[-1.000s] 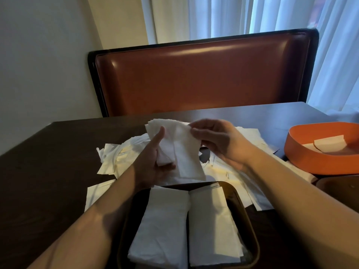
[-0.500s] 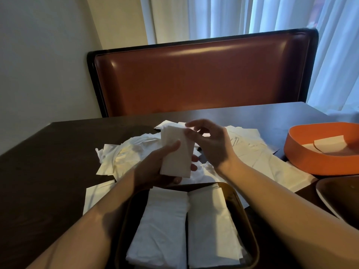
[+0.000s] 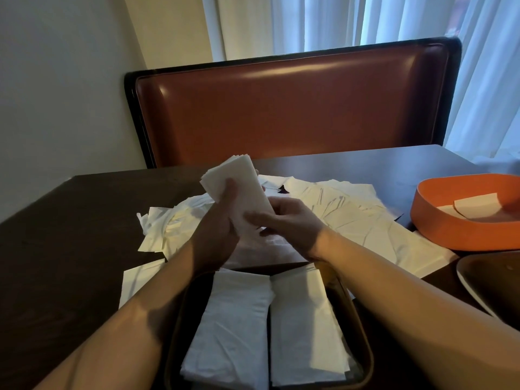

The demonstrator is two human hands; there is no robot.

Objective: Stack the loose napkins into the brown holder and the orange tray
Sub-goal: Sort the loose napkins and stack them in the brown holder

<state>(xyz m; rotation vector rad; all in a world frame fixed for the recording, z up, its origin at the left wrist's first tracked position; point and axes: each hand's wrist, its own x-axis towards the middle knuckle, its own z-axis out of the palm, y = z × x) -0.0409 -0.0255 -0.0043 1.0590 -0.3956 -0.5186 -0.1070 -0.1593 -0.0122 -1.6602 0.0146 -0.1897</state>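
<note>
My left hand [image 3: 218,223] grips a folded white napkin [image 3: 239,181] that stands tilted above the table, thumb across its front. My right hand [image 3: 289,223] pinches the napkin's lower right edge. Below the hands sits the brown holder [image 3: 363,327] with two side-by-side stacks of napkins [image 3: 239,327] in it. Loose napkins [image 3: 346,209] lie spread over the table behind the hands. The orange tray [image 3: 461,235] stands at the right with napkins lying flat inside.
The dark table [image 3: 56,249] runs to a brown leather bench back [image 3: 281,108]. A dark curved dish [image 3: 489,285] lies at the right edge, just below the orange tray. One more napkin [image 3: 135,282] lies left of the holder.
The napkin went from spread open to folded narrow. Both hands then turned it upward and to the left, and my right hand slid from its top down to its lower edge.
</note>
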